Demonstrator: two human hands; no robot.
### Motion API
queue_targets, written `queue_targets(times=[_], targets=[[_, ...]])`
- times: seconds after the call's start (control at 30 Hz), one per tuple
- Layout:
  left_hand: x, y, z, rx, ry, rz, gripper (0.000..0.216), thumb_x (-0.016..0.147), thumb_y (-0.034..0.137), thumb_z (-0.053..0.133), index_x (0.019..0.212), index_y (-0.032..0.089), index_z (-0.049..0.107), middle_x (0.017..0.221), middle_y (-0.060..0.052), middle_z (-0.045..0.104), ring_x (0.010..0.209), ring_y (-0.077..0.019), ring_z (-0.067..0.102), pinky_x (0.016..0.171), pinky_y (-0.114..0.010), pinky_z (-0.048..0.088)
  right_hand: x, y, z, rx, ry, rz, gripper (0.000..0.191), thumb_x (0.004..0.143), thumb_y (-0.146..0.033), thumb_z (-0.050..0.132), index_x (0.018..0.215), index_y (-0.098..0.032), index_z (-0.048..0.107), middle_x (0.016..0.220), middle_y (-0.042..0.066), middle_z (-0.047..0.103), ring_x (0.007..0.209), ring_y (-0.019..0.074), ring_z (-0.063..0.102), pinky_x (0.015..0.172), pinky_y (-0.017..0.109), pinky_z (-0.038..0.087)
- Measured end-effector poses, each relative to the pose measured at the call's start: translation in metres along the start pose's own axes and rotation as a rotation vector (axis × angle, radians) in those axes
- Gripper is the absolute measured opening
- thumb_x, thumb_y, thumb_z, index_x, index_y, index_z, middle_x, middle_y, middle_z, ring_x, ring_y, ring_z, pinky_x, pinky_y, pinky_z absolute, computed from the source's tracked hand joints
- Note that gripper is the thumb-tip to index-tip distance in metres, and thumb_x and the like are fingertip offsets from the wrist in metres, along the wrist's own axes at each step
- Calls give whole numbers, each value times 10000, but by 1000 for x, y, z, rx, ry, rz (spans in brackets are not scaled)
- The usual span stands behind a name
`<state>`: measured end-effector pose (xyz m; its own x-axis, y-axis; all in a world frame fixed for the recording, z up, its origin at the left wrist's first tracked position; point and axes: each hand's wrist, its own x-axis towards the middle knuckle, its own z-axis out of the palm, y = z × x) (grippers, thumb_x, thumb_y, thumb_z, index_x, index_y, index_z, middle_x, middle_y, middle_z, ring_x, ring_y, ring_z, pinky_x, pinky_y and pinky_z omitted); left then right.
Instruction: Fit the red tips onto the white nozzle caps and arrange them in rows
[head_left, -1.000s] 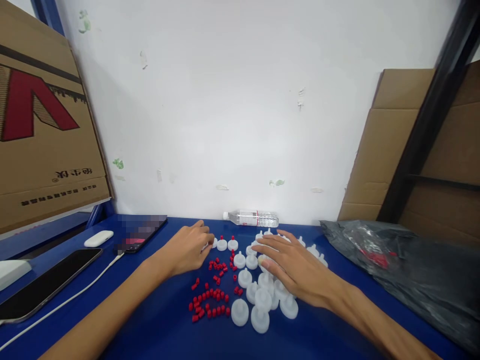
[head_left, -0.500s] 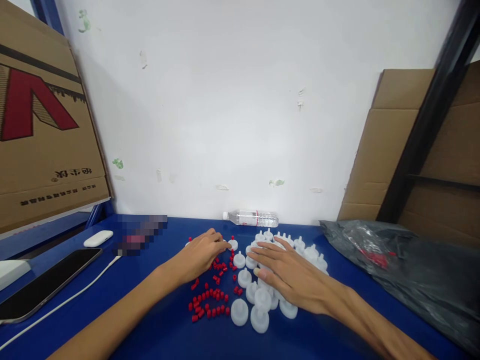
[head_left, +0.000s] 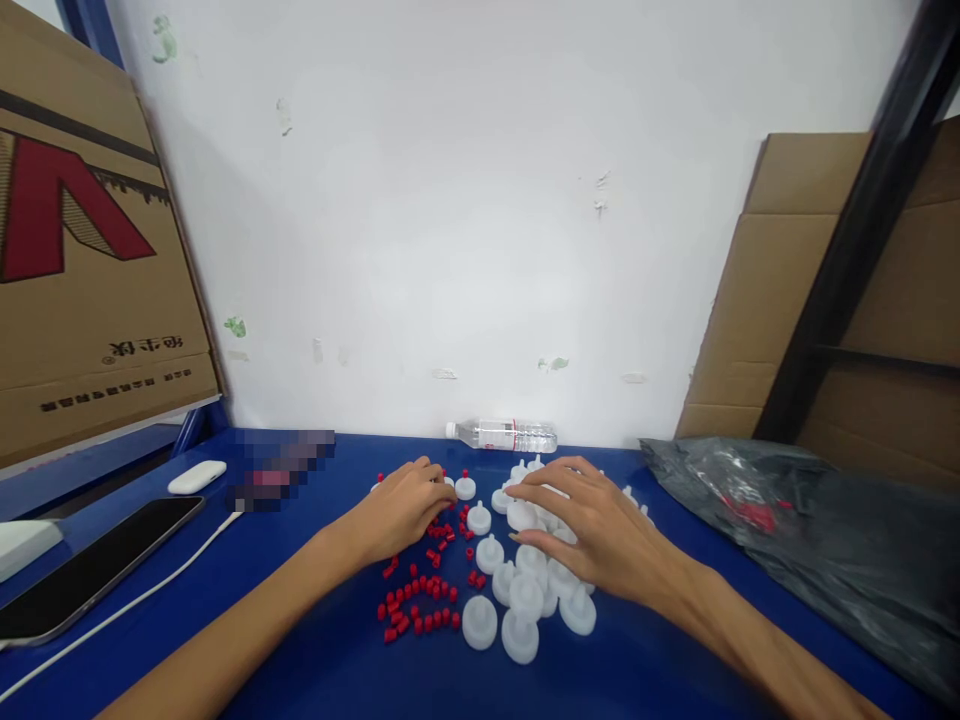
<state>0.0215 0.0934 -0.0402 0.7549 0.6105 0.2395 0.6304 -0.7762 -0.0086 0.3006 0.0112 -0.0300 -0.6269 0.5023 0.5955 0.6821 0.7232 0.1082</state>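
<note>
My left hand (head_left: 409, 505) rests over the back of the red caps (head_left: 427, 587), its fingers curled together and pointing down. Whatever lies between those fingertips is hidden. Just right of them stands a white spouted lid (head_left: 466, 488) with a red cap on its spout; more red-tipped lids show partly behind the hand. My right hand (head_left: 581, 520) hovers over a cluster of white spouted lids (head_left: 526, 597), thumb and fingers apart. Its index fingertip is close to a white lid (head_left: 501, 498) at the cluster's left edge; whether they touch, I cannot tell.
A clear plastic bottle (head_left: 510, 436) lies against the wall. At left are a phone (head_left: 97, 565), a white case (head_left: 196, 477) and a white cable (head_left: 150, 590). A grey plastic bag (head_left: 817, 560) covers the right side. Cardboard (head_left: 772, 290) stands behind it.
My right hand has lifted and its fingers have bent, with thumb and index further apart. My left fingertips have drawn slightly left, away from the red-capped lid.
</note>
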Motion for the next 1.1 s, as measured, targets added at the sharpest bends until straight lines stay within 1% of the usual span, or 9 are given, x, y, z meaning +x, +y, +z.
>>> queue_targets(times=[0.1,0.2,0.3,0.37,0.5,0.6,0.67,0.83,1.1], targets=[[1,-5,2,-10,-2,-29,209,1004,146,507,942,217,694,905,-34,691,887,-215,595,803,-336,416,-1,2,3,-9,-22,-34,339,969,-296,653,1289,-210,584,1158,83,693,1062,261,656,935,489,518],[1,-8,4,-33,2,-50,164,982,158,562,889,219,683,868,-20,705,873,-212,613,778,-320,413,-1,2,4,5,-28,-14,319,1007,-262,582,1321,-217,550,1209,100,661,1060,254,656,902,467,548],[2,-7,3,-48,27,-84,144,960,163,599,856,212,685,862,-28,711,863,-226,617,744,-321,407,0,0,4,33,-40,38,292,1042,-230,494,1330,-246,540,1248,107,624,1022,232,669,828,412,585],[2,-4,1,-61,65,-112,132,966,173,592,883,204,689,885,-37,714,877,-235,615,743,-326,411,1,-1,4,56,-41,55,292,1048,-218,468,1329,-251,539,1263,117,605,996,219,676,770,366,597],[2,11,-7,-170,202,-175,151,1014,266,545,995,220,688,959,-19,729,905,-209,634,757,-309,439,1,-5,3,75,-47,38,318,1046,-178,445,1343,-244,538,1290,141,586,1008,208,672,740,321,595],[1,27,-11,-389,378,-220,146,988,305,593,946,242,718,918,19,751,849,-180,649,758,-293,448,1,-10,0,73,-75,18,370,1021,-118,449,1348,-258,551,1313,144,584,1103,230,645,816,352,592],[0,38,-11,-516,449,-229,140,967,309,625,915,243,737,881,29,756,805,-170,647,753,-290,452,1,-13,-2,85,-95,4,398,999,-88,456,1345,-255,557,1329,150,581,1157,245,621,869,382,581],[0,54,-10,-773,438,-206,164,959,342,637,894,237,745,884,23,750,822,-166,659,771,-281,477,2,-19,-3,100,-122,-17,434,957,-44,456,1330,-236,568,1299,155,596,1139,239,616,882,394,573],[-1,55,-9,-904,415,-179,165,952,348,647,898,224,741,898,0,741,864,-180,666,790,-287,493,2,-19,-4,108,-126,-30,514,889,36,423,1320,-209,554,1343,154,574,1203,268,566,917,426,554]])
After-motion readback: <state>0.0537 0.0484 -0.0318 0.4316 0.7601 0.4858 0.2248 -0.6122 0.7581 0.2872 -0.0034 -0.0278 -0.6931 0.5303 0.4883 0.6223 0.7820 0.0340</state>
